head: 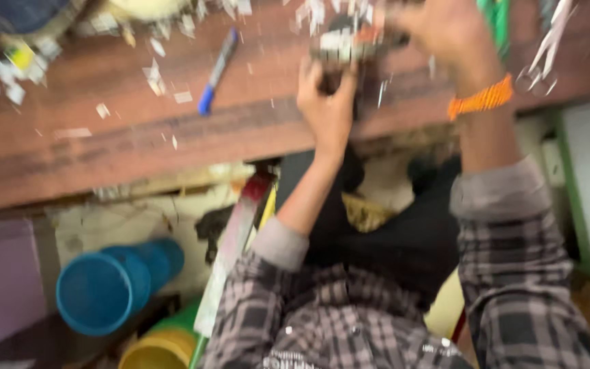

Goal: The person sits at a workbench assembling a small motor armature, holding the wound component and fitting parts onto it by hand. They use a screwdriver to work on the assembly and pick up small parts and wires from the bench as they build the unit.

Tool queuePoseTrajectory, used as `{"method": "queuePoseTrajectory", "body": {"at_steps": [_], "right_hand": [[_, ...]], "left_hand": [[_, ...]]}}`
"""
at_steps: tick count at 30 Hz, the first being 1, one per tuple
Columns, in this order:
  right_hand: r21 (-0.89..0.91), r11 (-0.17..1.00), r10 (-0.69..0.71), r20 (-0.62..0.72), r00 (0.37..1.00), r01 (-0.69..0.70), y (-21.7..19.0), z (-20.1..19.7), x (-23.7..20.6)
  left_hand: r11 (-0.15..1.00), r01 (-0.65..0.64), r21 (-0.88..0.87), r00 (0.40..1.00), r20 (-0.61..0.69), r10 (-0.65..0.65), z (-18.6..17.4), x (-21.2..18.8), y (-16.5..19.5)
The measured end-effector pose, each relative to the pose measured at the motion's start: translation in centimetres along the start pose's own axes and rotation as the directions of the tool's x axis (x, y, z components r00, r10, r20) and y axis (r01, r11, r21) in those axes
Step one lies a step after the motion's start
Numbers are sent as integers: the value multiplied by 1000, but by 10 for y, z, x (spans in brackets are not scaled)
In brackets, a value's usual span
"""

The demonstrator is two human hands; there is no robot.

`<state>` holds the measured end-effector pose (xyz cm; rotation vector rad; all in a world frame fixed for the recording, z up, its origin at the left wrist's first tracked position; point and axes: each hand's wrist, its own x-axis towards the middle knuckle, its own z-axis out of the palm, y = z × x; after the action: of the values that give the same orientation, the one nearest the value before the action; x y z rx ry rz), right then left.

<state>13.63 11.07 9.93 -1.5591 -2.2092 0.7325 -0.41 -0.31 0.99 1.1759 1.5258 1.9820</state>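
At the top centre of the frame, the left hand (327,109) and right hand (438,27) were both closed around a blurred, dark, multicoloured small object (343,48) above the brown surface (138,137).

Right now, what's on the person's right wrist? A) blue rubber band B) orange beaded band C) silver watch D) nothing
B: an orange beaded band circles the wrist just below the right hand, above the pushed-up plaid sleeve.
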Motion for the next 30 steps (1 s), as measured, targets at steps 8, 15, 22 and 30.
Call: {"method": "queuePoseTrajectory", "body": {"at_steps": [8,15,22,30], "right_hand": [[330,939,-79,-77,994,101,1,-3,-33],[14,965,-252,-212,944,261,-12,3,-54],[-177,931,-365,-400,841,320,-25,21,-76],[-168,954,-295,-394,871,248,-28,20,-71]], "left_hand": [[982,169,-84,985,-6,-170,4,1,12],[989,133,-58,991,-7,-133,6,1,3],[985,117,123,993,-48,-112,7,2,10],[633,-652,418,758,341,556,-21,22,28]]}}
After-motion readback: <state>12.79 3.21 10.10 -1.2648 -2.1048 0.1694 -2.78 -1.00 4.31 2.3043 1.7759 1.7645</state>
